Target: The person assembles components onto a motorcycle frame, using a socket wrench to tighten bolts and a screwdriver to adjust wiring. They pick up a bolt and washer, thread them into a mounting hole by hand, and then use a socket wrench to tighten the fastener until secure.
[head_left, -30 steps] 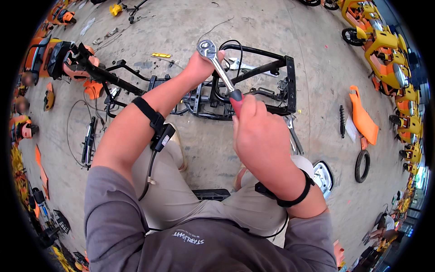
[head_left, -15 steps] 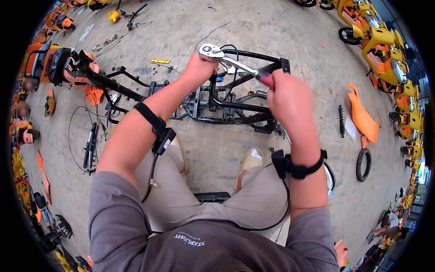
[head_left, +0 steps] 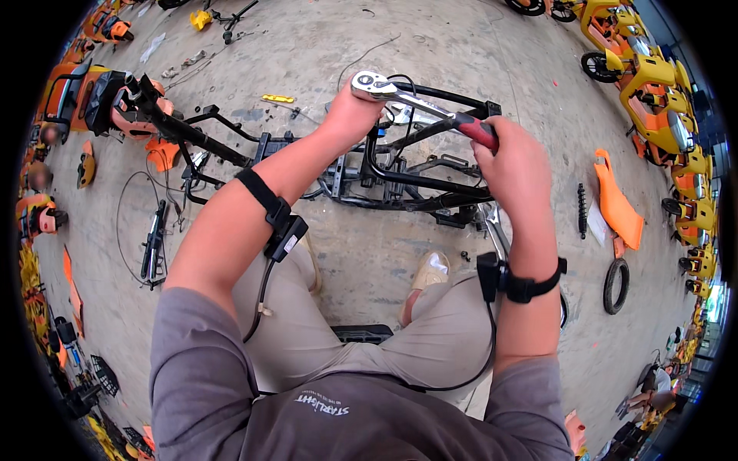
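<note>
A black metal vehicle frame (head_left: 201, 144) lies across the floor in front of me. Above its right part I hold a silver ratchet wrench (head_left: 419, 102) with a red and black handle. My left hand (head_left: 355, 114) is closed round the underside of the ratchet's head; what its fingers hide below the head I cannot make out. My right hand (head_left: 519, 160) is closed on the end of the handle, over the frame's right end. A thin black cable (head_left: 407, 127) loops up behind the ratchet.
Silver wrenches (head_left: 494, 228) lie beside my right forearm. A shock absorber (head_left: 582, 211), an orange panel (head_left: 617, 201) and a tyre (head_left: 616, 286) lie to the right. At left are a loose cable and black strut-like part (head_left: 154, 244). Yellow scooters (head_left: 652, 92) line the right side.
Both hands and the ratchet have shifted a little to the right in view. The handle's end swung slightly away from me, and more of its red grip shows.
</note>
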The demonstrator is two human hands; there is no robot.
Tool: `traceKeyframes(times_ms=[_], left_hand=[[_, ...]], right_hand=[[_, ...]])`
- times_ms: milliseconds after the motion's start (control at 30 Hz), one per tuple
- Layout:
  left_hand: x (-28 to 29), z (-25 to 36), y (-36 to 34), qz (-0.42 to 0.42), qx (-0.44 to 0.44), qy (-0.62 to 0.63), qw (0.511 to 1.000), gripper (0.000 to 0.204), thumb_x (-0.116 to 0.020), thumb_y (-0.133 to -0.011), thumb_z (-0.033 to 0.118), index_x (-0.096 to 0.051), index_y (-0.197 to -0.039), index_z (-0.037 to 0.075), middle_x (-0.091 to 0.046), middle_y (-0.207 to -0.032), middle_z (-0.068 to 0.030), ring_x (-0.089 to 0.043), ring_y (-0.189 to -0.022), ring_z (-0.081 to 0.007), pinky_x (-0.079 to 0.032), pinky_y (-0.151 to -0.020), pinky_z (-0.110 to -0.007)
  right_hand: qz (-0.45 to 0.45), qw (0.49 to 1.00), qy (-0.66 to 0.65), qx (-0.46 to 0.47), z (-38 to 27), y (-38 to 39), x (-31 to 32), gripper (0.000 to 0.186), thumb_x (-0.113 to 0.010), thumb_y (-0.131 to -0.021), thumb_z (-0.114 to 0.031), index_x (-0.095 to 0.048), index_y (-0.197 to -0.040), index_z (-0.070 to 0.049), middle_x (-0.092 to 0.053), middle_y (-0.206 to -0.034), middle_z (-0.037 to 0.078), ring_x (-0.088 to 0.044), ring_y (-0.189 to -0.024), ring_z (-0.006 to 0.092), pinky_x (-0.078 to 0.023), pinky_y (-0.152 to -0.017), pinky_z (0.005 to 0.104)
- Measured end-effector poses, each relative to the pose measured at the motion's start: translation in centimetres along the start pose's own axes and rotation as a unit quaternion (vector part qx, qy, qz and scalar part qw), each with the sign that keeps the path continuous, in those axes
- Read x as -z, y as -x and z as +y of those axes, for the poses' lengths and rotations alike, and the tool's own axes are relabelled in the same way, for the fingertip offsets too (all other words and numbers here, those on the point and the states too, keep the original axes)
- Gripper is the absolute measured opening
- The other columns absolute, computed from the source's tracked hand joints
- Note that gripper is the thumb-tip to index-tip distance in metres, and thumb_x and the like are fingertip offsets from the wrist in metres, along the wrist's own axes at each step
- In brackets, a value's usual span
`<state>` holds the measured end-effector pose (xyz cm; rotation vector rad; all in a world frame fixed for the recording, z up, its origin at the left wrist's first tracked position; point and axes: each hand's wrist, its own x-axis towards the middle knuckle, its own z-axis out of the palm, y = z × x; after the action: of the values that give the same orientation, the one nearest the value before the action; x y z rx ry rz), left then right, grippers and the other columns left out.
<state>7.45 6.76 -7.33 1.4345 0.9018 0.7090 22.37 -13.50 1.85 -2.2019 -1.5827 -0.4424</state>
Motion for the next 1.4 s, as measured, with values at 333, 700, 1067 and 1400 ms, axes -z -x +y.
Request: traceKeyframes(times_ms=[333,700,1067,1400], left_hand=[[0.5,-2.1,-0.6,0.030,-0.054,0.000,0.998,0.011,-0.066,-0.097,0.017,-0.063,-0.098,0.006,-0.060,-0.083,0.0006,-0.056,-0.072,-0.0097,-0.047,-0.066,-0.028],[0.8,-1.9,-1.3,-0.010,-0.039,-0.094,0.995,0.020,-0.068,-0.089,0.012,-0.062,-0.107,0.005,-0.067,-0.092,-0.0063,-0.061,-0.080,-0.0159,-0.049,-0.072,-0.032],[1.3,-1.2,-0.1,-0.024,-0.028,-0.049,0.998,0.011,-0.064,-0.095,0.015,-0.064,-0.096,0.004,-0.062,-0.080,-0.0007,-0.057,-0.070,-0.0107,-0.046,-0.065,-0.029],[1.6,-0.3,0.3,-0.041,-0.027,-0.102,0.994,0.010,-0.065,-0.092,0.012,-0.065,-0.098,0.004,-0.065,-0.084,-0.0027,-0.059,-0.077,-0.0120,-0.048,-0.070,-0.030]], right_hand=[[-0.150,0.988,-0.004,0.020,-9.2,4.4,2.3,0.030,-0.074,-0.084,-0.031,-0.056,-0.088,-0.007,-0.063,-0.071,0.011,-0.066,-0.059,0.0295,-0.054,-0.054,0.0413],[-0.113,0.992,-0.046,-0.043,-0.6,-0.3,0.4,0.021,-0.074,-0.082,-0.020,-0.065,-0.096,-0.006,-0.067,-0.084,0.018,-0.066,-0.079,0.0396,-0.051,-0.069,0.0493],[-0.149,0.987,-0.060,-0.017,-4.9,2.0,1.4,0.021,-0.070,-0.083,-0.022,-0.061,-0.091,-0.005,-0.066,-0.077,0.017,-0.066,-0.070,0.0371,-0.052,-0.062,0.0478],[-0.125,0.991,-0.029,0.030,-5.0,2.9,1.3,0.020,-0.070,-0.078,-0.016,-0.058,-0.089,-0.004,-0.065,-0.072,0.017,-0.065,-0.062,0.0375,-0.052,-0.060,0.0492]])
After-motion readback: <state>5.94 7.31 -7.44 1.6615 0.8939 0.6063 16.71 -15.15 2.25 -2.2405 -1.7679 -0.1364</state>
